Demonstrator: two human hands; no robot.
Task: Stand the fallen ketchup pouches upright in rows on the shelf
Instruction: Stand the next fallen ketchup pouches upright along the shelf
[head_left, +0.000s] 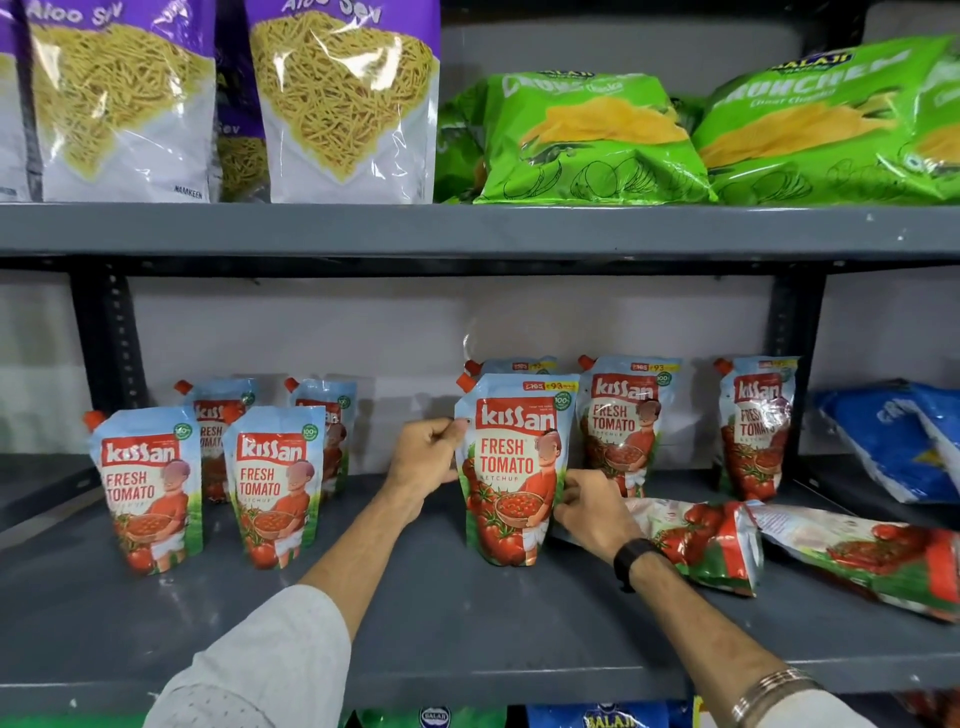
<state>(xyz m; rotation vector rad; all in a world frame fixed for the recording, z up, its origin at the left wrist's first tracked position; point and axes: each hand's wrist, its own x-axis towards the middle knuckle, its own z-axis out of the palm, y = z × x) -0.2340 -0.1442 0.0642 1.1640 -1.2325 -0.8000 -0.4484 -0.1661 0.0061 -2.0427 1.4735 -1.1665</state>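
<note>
I'm steadying this pouch (511, 467) upright, left hand (426, 452) and right hand (592, 512) pinching its edges; next I'd lift a fallen pouch (701, 540) (two remain).

On the shelf (467, 613), four pouches (150, 488) stand at left in two rows. A middle pouch (511, 467) stands between both hands, others behind and right. Two fallen pouches (701, 540) lie at right front.

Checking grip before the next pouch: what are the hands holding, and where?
Both hold one upright ketchup pouch: left hand on its upper left edge, right hand on its lower right edge.
</note>
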